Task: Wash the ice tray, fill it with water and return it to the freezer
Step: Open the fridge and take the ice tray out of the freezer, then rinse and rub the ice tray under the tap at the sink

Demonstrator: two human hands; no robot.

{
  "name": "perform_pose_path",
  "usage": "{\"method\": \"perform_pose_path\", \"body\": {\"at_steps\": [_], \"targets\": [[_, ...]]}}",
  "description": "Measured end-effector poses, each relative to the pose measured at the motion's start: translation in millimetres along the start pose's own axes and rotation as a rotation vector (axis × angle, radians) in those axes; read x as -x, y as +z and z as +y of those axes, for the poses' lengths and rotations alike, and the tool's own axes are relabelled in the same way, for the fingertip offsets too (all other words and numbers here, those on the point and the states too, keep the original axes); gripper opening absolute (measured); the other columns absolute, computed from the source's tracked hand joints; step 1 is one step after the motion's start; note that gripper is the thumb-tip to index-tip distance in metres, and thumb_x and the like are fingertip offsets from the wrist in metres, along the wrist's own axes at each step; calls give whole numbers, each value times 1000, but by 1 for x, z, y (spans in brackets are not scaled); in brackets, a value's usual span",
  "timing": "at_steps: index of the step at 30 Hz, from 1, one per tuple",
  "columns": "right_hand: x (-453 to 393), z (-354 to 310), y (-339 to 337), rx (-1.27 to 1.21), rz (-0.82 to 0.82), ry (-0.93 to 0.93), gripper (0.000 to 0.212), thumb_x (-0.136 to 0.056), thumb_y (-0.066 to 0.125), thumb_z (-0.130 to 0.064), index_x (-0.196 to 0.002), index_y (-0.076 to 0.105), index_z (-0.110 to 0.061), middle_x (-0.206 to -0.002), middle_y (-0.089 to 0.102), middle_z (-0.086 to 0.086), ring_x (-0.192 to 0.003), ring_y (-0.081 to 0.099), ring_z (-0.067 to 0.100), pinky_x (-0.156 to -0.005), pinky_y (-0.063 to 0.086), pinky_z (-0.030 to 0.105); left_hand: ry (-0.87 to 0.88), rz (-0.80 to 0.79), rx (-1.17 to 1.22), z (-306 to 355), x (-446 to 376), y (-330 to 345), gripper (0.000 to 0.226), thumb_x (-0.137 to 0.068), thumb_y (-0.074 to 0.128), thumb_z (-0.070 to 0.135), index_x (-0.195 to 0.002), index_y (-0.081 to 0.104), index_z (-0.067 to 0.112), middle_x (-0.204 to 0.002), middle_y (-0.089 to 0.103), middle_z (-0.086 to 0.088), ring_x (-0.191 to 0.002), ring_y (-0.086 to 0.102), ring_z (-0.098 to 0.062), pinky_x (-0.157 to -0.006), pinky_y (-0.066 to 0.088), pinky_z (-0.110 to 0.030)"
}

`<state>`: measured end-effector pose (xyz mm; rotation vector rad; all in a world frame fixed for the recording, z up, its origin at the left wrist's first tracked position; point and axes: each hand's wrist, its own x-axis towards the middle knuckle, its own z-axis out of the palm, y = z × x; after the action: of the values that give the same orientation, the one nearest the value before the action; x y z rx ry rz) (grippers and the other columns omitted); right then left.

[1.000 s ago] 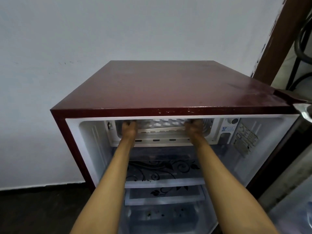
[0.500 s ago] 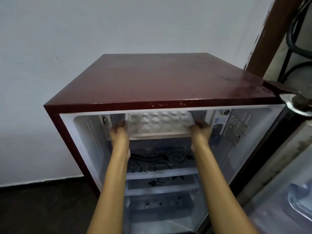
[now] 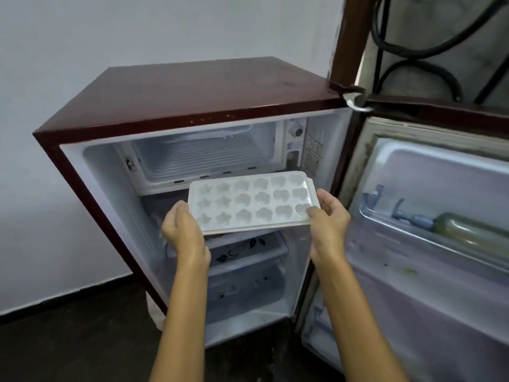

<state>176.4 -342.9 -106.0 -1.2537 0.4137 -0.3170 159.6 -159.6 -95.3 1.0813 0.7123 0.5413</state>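
Observation:
A white ice tray (image 3: 252,201) with star, flower and heart shaped cells is held level in front of the open maroon fridge (image 3: 214,89), just below the freezer compartment (image 3: 203,155). My left hand (image 3: 183,230) grips the tray's left end. My right hand (image 3: 329,216) grips its right end, thumb on the rim. The cells look empty. The freezer compartment stands open with nothing in it.
The fridge door (image 3: 429,244) is swung open to the right; a bottle (image 3: 468,232) lies in its shelf. Glass shelves with a floral print (image 3: 248,249) sit under the tray. A white wall is behind, dark floor (image 3: 68,340) below. Black hoses (image 3: 418,48) hang at upper right.
Both hands have pulled the ice tray out of the freezer compartment and lowered it toward me. The view has shifted, now showing the open door on the right.

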Motion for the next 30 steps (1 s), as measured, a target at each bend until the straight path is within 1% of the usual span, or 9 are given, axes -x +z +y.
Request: {"method": "perform_pose_path", "body": {"at_steps": [4,6,8,12,15,17,22,25,30], "targets": [[47,-10,-53,3,95,-107,44,-83,54,9,-118,60,-17,-109,66,-4,-97,63,9,-77,50,19,-10,-91,10,-5,56,-20,15,-93,48,11,-82,58,11,-80,59,-1,-86,57,-24,-79,49,-35],[69,-13,-79,-18,166,-159,42,-81,57,9,-108,63,-23,-105,68,-6,-94,64,8,-76,51,19,-13,-121,1,-9,83,-28,20,-93,49,12,-106,62,3,-100,66,-7,-98,63,-25,-87,52,-35],[88,-18,-105,-32,241,-196,40,-80,59,6,-100,63,-28,-101,68,-7,-92,65,7,-76,52,21,-27,-158,-18,-11,113,-33,39,-94,50,14,-128,51,-4,-125,61,-18,-110,62,-27,-92,53,-37],[113,-36,-162,-86,403,-253,33,-79,64,1,-93,64,-28,-96,68,-7,-86,63,6,-71,51,23,-21,-279,-62,-14,174,-29,45,-93,48,16,-131,43,-9,-135,52,-22,-121,54,-33,-100,48,-42],[127,-52,-207,-121,540,-313,31,-78,65,1,-91,64,-27,-93,68,-7,-85,63,8,-70,49,23,-27,-392,-53,-20,218,-17,34,-95,48,15,-128,53,6,-119,63,-3,-104,62,-12,-73,54,-17],[137,-62,-238,-150,645,-351,31,-78,65,3,-89,64,-26,-90,67,-6,-84,62,10,-69,50,22,-31,-487,-53,-26,249,-7,30,-97,46,14,-125,55,12,-109,63,3,-95,62,-7,-62,51,-10],[168,-86,-322,-208,920,-396,28,-79,63,4,-92,63,-21,-87,66,-6,-81,62,9,-69,51,23,-36,-745,-114,-64,323,26,19,-95,50,20,-110,61,19,-112,65,-4,-103,64,-18,-86,55,-35],[191,-98,-374,-228,1098,-422,24,-81,64,2,-94,63,-19,-89,66,-6,-80,63,6,-63,50,15,-120,-919,-143,-90,375,45,15,-94,51,14,-103,62,19,-110,66,-9,-100,63,-22,-86,53,-35],[227,-117,-449,-237,1395,-456,24,-81,61,-1,-91,61,-22,-96,64,-5,-91,61,9,-67,47,17,-242,-1193,-211,-126,465,71,17,-91,52,11,-93,63,25,-109,66,-9,-100,62,-22,-91,51,-39]]}}
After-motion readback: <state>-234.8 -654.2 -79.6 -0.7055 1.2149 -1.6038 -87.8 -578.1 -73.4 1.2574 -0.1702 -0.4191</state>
